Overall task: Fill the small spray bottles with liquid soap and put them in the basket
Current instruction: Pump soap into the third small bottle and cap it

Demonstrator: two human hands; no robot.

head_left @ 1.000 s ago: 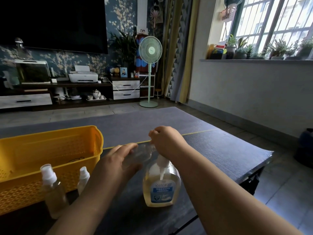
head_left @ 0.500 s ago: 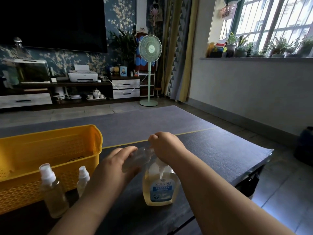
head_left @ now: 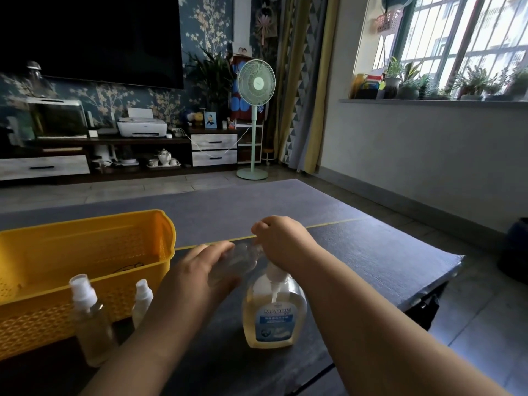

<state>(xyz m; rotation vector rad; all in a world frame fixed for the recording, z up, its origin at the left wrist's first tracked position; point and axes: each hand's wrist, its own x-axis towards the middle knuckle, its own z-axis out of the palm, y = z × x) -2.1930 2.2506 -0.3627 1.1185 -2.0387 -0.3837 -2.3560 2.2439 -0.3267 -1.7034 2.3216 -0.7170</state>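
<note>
The right hand [head_left: 283,241] covers the pump top of the soap bottle [head_left: 258,292]. The left hand [head_left: 200,277] hides most of the clear small bottle [head_left: 241,257] it holds. The left forearm [head_left: 160,335] masks the lower part of one spray bottle [head_left: 142,297]. The basket [head_left: 85,284] runs off the left edge. The soap label [head_left: 275,324] has unreadable print.

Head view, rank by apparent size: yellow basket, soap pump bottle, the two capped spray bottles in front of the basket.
1. yellow basket
2. soap pump bottle
3. nearer spray bottle
4. farther spray bottle
The last two are unsure: one stands closer to the camera, the other is partly hidden.
</note>
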